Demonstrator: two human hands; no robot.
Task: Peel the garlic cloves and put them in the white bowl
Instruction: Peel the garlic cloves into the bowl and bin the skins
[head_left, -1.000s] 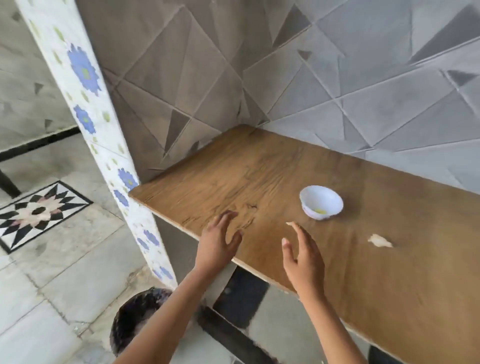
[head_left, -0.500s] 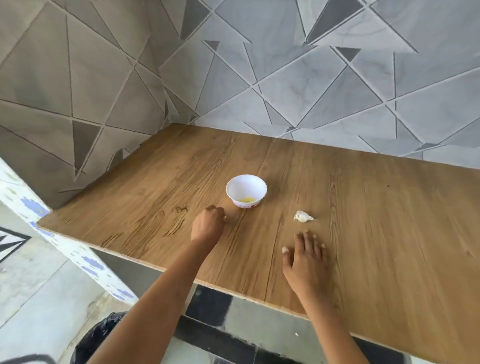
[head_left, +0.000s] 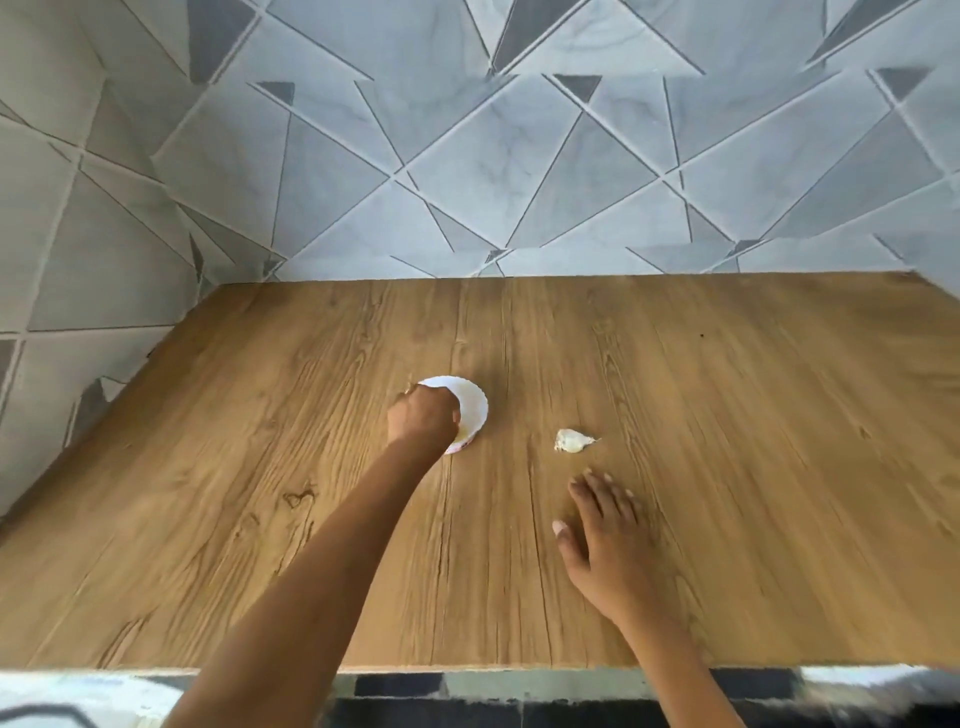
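A small white bowl (head_left: 474, 406) stands on the wooden tabletop (head_left: 727, 415), left of centre. My left hand (head_left: 422, 421) lies over the bowl's left side, fingers curled down over its rim, and hides most of the inside. A yellowish patch shows at the bowl's bottom beside my knuckles. One unpeeled garlic clove (head_left: 571, 440) lies on the wood to the right of the bowl. My right hand (head_left: 602, 525) rests flat on the table just in front of the clove, fingers straight, not touching it.
Grey tiled walls with a triangle pattern close off the table at the back (head_left: 519, 182) and on the left (head_left: 93, 234). The table's front edge (head_left: 467, 667) runs along the bottom of the view, with floor below it.
My view has swung right and now faces the table squarely. My left hand moved forward from beside the bowl onto its rim. My right hand stays flat near the garlic clove.
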